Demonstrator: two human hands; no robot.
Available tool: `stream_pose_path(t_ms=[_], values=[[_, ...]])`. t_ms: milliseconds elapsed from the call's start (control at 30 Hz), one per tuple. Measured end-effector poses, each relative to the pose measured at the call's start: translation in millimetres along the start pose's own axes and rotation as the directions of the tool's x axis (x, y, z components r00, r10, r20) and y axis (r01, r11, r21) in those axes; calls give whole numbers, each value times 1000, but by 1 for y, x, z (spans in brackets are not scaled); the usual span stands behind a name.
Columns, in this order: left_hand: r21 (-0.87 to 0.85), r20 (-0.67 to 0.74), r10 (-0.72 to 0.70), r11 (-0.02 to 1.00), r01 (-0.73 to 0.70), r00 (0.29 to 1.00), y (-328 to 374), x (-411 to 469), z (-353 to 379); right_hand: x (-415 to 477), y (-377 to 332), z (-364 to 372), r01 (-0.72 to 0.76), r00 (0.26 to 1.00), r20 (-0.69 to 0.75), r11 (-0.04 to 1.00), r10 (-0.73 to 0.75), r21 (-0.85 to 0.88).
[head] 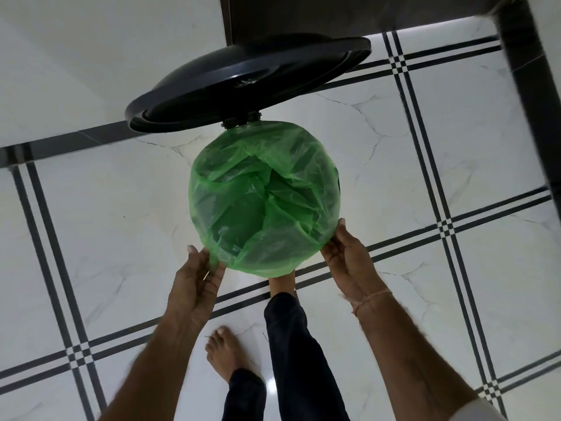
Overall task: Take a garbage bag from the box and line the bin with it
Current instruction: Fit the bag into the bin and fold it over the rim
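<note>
A translucent green garbage bag (261,202) is stretched over the round rim of a pedal bin seen from above, its loose middle sagging down inside. The bin's black lid (243,86) stands raised behind it. My left hand (197,278) pinches the bag's edge at the near-left of the rim. My right hand (349,259) rests with fingers apart against the near-right side, touching the plastic. A small strip of the black bin (338,183) shows at the right. The box is out of view.
White marble floor tiles (121,223) with dark striped borders surround the bin. My right foot (282,282) presses under the bin's front, my left foot (224,357) stands behind it. A dark furniture leg (528,56) rises at the upper right, and dark furniture stands at the top.
</note>
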State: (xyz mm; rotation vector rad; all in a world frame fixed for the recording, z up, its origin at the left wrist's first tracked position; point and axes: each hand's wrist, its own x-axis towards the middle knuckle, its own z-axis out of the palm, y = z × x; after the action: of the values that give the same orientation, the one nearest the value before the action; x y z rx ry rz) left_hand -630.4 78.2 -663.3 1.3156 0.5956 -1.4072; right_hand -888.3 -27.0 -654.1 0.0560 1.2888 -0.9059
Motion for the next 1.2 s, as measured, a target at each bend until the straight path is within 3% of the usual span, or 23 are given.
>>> stream_pose_path(t_ms=[300, 500, 733, 900, 967, 1000, 1033, 1067, 1100, 1133, 1167, 1200], values=[[12, -82, -66, 998, 67, 994, -2, 8, 14, 13, 3, 2, -116, 991, -64, 992, 120, 53], [-226, -120, -98, 972, 69, 988, 4, 13, 24, 26, 1, 0, -112, 991, -71, 993, 115, 44], [-149, 10, -55, 987, 56, 998, 10, 2, 19, 17, -16, 8, -89, 995, -55, 994, 86, -66], [103, 15, -13, 995, 11, 1000, 19, -3, 37, 18, -16, 20, -63, 992, -114, 997, 57, -54], [125, -19, 29, 992, -27, 999, 17, -5, 49, 12, -18, 26, -61, 980, -197, 975, 18, -214], [123, -23, 37, 992, -34, 999, 15, -7, 52, 7, -18, 30, -42, 969, -244, 931, -51, -363], [104, -27, 41, 994, -38, 999, 13, -7, 54, 3, -18, 34, 16, 935, -286, 830, -211, -558], [88, -34, 46, 995, -43, 998, 12, -7, 55, -3, -17, 38, 139, 844, -253, 647, -474, -749], [75, -37, 50, 996, -47, 998, 11, -9, 56, -13, -16, 47, 310, 698, -54, 370, -714, -876], [64, -37, 53, 997, -51, 998, 10, -10, 57, -22, -12, 61, 496, 564, 234, 98, -792, -863], [50, -37, 56, 997, -54, 998, 10, -10, 58, -25, -3, 76, 650, 501, 489, -63, -714, -758], [35, -37, 55, 998, -53, 998, 10, -11, 60, -23, 6, 92, 742, 496, 658, -117, -566, -660]])
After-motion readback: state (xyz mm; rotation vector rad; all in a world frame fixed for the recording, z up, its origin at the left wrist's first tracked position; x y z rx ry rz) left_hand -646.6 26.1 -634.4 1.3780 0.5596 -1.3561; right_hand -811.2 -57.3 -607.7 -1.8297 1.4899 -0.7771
